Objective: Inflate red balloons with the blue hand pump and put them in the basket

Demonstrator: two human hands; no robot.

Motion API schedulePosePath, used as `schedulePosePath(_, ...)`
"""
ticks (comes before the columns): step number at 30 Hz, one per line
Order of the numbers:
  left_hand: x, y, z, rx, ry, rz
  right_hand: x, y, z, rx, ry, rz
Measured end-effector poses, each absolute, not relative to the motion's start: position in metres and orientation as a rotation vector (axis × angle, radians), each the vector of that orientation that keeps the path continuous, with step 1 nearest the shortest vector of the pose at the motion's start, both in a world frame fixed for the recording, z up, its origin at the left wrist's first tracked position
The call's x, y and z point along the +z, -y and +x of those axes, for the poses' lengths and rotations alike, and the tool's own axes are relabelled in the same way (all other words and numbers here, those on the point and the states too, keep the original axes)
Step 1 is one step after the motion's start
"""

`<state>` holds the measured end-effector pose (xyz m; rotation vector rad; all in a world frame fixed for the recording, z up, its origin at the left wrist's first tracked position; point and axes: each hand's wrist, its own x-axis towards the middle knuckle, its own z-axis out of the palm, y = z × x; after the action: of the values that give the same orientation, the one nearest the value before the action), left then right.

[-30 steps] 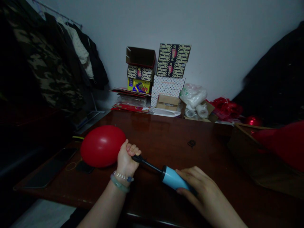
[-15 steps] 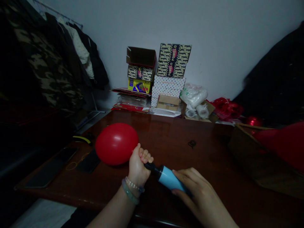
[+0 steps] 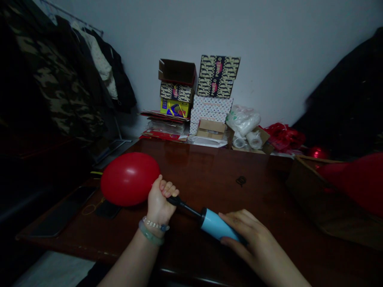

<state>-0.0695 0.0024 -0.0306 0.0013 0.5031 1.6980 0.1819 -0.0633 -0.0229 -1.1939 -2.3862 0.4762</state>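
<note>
A red balloon [image 3: 129, 179], inflated, sits just above the dark wooden table [image 3: 209, 171] at the left. My left hand [image 3: 159, 201] is closed in a fist around the balloon's neck and the black nozzle end of a hand pump. The pump's black rod is drawn out between my hands. My right hand [image 3: 254, 241] is wrapped over the light blue pump barrel [image 3: 217, 227], covering its rear half. I wear two bracelets on my left wrist.
Two dark phones [image 3: 62, 211] and a rubber band lie at the table's left edge. Stacked boxes [image 3: 206, 99], plastic bags and red items line the wall. A brown cardboard box [image 3: 326, 199] with red balloons stands at the right. Clothes hang at the left.
Half a second ago the pump was pushed in, with the balloon further right; now my left hand and the balloon have moved back left and the rod is extended again.
</note>
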Motion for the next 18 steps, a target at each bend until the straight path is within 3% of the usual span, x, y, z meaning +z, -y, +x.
schedulePosePath(18, -0.037, 0.004, -0.05, 1.656, -0.518, 0.026, -0.03, 0.067, 0.17, 0.342, 2.381, -1.189)
